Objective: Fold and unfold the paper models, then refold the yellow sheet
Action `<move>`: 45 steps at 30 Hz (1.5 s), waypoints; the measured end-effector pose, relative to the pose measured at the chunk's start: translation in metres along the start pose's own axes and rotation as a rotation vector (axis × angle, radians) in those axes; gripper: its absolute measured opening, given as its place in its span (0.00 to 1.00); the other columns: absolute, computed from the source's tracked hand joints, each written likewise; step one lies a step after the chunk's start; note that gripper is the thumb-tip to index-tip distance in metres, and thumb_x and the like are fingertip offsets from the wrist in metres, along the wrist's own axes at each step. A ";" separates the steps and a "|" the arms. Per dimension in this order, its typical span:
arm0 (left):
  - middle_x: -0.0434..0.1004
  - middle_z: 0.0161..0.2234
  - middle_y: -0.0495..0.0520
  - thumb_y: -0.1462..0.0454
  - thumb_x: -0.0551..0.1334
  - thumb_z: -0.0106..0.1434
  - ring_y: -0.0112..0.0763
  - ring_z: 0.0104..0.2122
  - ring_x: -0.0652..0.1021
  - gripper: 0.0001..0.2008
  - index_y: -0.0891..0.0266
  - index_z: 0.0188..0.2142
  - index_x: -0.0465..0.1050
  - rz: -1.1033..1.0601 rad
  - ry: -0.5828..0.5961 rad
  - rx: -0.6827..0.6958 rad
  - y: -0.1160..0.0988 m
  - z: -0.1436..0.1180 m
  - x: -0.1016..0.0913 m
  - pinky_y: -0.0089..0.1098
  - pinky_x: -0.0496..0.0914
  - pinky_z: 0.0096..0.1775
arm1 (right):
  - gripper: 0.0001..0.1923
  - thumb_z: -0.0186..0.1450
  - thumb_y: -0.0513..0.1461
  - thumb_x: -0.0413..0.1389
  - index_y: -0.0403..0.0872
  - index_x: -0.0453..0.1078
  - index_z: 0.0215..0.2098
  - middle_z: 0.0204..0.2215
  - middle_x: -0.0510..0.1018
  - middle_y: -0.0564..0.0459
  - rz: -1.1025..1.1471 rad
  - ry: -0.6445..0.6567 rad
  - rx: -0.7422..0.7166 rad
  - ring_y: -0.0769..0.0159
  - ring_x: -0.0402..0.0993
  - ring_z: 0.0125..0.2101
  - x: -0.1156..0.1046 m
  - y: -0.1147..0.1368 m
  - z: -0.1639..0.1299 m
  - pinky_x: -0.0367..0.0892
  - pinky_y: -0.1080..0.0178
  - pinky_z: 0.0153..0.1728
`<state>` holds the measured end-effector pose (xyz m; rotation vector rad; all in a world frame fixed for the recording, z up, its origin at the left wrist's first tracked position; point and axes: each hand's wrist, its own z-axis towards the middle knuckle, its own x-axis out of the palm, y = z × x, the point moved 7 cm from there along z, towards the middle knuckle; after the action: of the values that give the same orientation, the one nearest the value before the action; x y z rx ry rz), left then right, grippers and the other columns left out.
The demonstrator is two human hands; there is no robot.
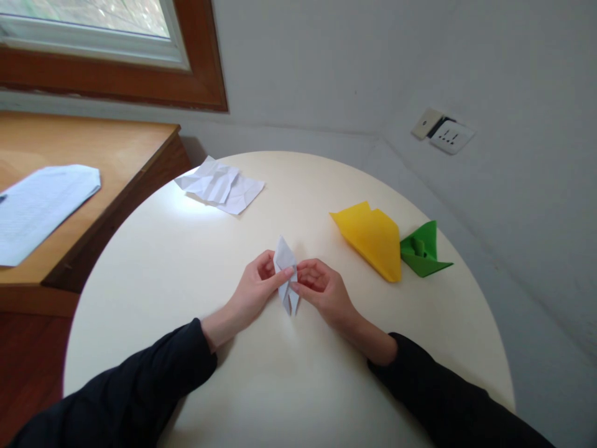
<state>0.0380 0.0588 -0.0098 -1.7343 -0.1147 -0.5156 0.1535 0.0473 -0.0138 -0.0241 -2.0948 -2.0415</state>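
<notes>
With fingers of left hand (252,289) and right hand (330,294) clamped on the folded white paper (283,254) at the frame's center, align its narrow lower tips (295,301) before creasing lightly. Work clear of the yellow paper (370,239), right of center.

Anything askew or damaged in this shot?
Right wall: the socket plate looks tilted against the beige plate beside it, with a dark gap between. Far left of the table, the white sheets are creased and rumpled. No visible tear in the handheld folded paper; nothing looks spilled.
</notes>
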 end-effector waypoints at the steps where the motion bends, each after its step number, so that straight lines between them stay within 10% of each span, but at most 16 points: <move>1: 0.68 0.24 0.46 0.57 0.69 0.49 0.24 0.25 0.70 0.16 0.64 0.28 0.67 0.031 -0.006 0.011 0.000 0.000 -0.001 0.26 0.63 0.28 | 0.14 0.50 0.42 0.65 0.49 0.67 0.32 0.26 0.76 0.57 -0.016 0.001 -0.009 0.69 0.75 0.29 0.001 0.001 -0.001 0.73 0.63 0.34; 14: 0.73 0.24 0.50 0.60 0.68 0.49 0.27 0.26 0.72 0.10 0.65 0.25 0.72 0.056 -0.035 0.008 0.001 0.003 -0.009 0.29 0.65 0.32 | 0.16 0.50 0.41 0.64 0.50 0.66 0.34 0.24 0.74 0.59 0.012 -0.127 -0.042 0.70 0.73 0.27 -0.014 0.001 0.003 0.71 0.65 0.32; 22: 0.70 0.22 0.48 0.55 0.67 0.49 0.24 0.22 0.68 0.15 0.65 0.25 0.70 0.198 -0.004 0.005 0.004 0.004 -0.012 0.26 0.61 0.27 | 0.24 0.51 0.43 0.63 0.51 0.65 0.45 0.35 0.76 0.53 0.167 0.011 0.076 0.66 0.73 0.34 -0.007 0.000 0.004 0.69 0.64 0.34; 31: 0.61 0.19 0.45 0.55 0.64 0.54 0.21 0.20 0.61 0.14 0.64 0.24 0.67 0.345 0.158 0.062 -0.001 -0.002 0.006 0.25 0.55 0.23 | 0.14 0.53 0.43 0.61 0.48 0.68 0.35 0.29 0.73 0.57 0.102 0.022 0.044 0.68 0.70 0.30 -0.006 -0.001 0.007 0.65 0.66 0.33; 45: 0.62 0.18 0.45 0.50 0.64 0.51 0.21 0.19 0.61 0.18 0.65 0.27 0.68 0.320 0.005 0.017 0.004 0.000 -0.008 0.24 0.53 0.22 | 0.11 0.50 0.39 0.61 0.45 0.69 0.32 0.28 0.73 0.56 0.218 0.083 0.097 0.67 0.68 0.31 -0.004 -0.004 0.007 0.62 0.65 0.34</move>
<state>0.0326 0.0597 -0.0168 -1.6939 0.1594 -0.2821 0.1556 0.0547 -0.0180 -0.1426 -2.0391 -1.7845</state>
